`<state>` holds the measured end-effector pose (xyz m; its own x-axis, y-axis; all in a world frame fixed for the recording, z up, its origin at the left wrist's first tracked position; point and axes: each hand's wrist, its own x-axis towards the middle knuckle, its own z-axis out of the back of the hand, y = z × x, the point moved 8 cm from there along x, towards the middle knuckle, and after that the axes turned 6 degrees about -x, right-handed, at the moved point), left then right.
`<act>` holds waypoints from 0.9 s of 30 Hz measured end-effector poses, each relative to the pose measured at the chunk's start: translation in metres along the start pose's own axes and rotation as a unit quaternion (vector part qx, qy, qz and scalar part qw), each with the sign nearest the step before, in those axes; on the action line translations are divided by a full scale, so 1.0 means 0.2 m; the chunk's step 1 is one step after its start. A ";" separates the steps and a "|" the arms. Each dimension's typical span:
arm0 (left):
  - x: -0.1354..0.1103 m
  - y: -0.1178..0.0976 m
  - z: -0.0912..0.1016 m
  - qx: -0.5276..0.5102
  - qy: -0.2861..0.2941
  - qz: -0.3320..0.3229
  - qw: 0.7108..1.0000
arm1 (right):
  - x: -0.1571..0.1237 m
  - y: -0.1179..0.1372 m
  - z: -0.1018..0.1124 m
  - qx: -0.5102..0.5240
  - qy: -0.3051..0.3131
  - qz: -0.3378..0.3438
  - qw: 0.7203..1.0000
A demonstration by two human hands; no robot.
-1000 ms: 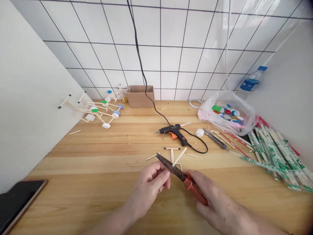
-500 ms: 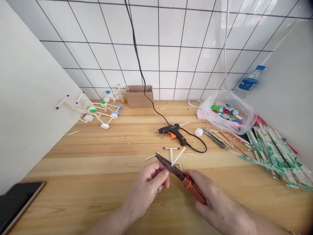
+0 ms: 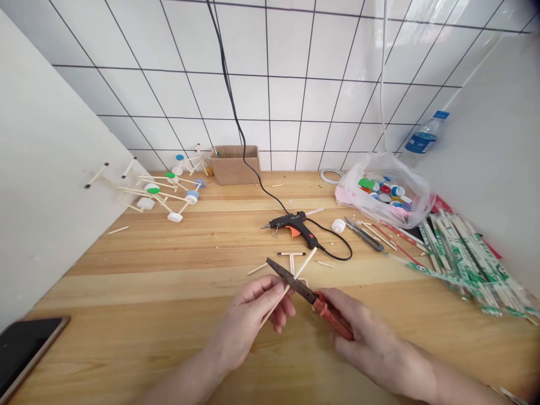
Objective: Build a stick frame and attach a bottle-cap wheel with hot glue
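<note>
My left hand [image 3: 247,318] pinches a thin wooden chopstick [image 3: 306,262] between thumb and fingers. The stick slants up to the right, and its lower part shows below my fingers. Wrapped around red handles, my right hand [image 3: 375,343] grips a pair of long-nosed pliers [image 3: 331,318]. Their dark jaws cross the stick just above my left fingertips; whether they press on it I cannot tell. Behind the jaws lies a T-shaped stick piece [image 3: 292,263] with dark ends, partly hidden. Beyond it rests a black glue gun [image 3: 295,224] with an orange trigger.
Stick frames with bottle-cap wheels [image 3: 175,216] stand at left, near a cardboard box [image 3: 236,169]. To the right are a bag of caps [image 3: 383,191], a utility knife [image 3: 365,235], wrapped chopsticks [image 3: 468,264] and a water bottle [image 3: 424,138]. A phone [image 3: 29,354] lies front left.
The view has shifted slightly. My left fingers have changed their hold, and more of the chopstick shows below them. The pliers still cross the stick.
</note>
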<state>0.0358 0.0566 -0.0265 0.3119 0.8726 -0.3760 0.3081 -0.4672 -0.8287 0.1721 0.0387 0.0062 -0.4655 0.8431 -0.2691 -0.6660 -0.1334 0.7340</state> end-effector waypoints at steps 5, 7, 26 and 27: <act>0.00 0.00 0.02 0.034 -0.022 0.009 0.999 | 0.01 -0.03 0.00 -0.008 -0.006 -0.020 1.000; 0.00 0.00 0.02 0.049 -0.027 0.014 0.998 | 0.00 -0.03 0.00 -0.007 0.001 -0.021 1.000; -0.01 -0.02 0.00 0.065 -0.027 -0.009 0.997 | -0.03 0.02 -0.01 -0.008 0.003 0.014 1.000; -0.01 -0.02 -0.01 0.065 -0.028 -0.010 0.997 | -0.03 0.02 -0.01 -0.011 0.001 0.014 1.000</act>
<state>0.0346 0.0559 -0.0215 0.2558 0.8898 -0.3779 0.1928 -0.4300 -0.8820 0.1714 0.0329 0.0096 -0.4852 0.8376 -0.2512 -0.6655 -0.1673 0.7274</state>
